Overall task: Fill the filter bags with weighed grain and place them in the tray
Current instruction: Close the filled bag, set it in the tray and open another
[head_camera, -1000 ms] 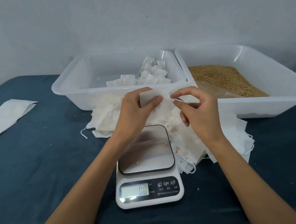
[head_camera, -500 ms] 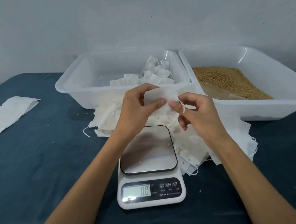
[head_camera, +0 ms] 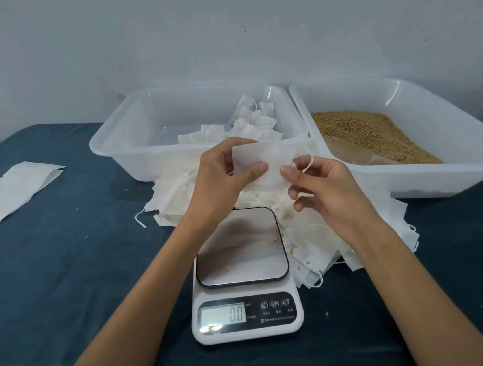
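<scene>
I hold one empty white filter bag (head_camera: 264, 158) above the scale (head_camera: 242, 274). My left hand (head_camera: 219, 182) pinches its left side between thumb and fingers. My right hand (head_camera: 320, 188) pinches its lower right edge, and the bag's drawstring loops over those fingers. The scale's steel plate is bare except for a few stray grains, and its display reads 0.0. Behind it, a clear tray (head_camera: 131, 152) holds several filled bags (head_camera: 253, 121). To the right, a second clear tray (head_camera: 452, 174) holds brown grain (head_camera: 368, 135).
A heap of empty filter bags (head_camera: 313, 235) lies between the scale and the trays, spreading to the right. A flat white paper packet (head_camera: 11, 193) lies at the far left on the dark blue cloth. A pale wall stands behind the trays.
Both hands have lifted the bag slightly and spread it out flat; the right hand's pinch has shifted to the bag's lower right edge. The scale still reads 0.0.
</scene>
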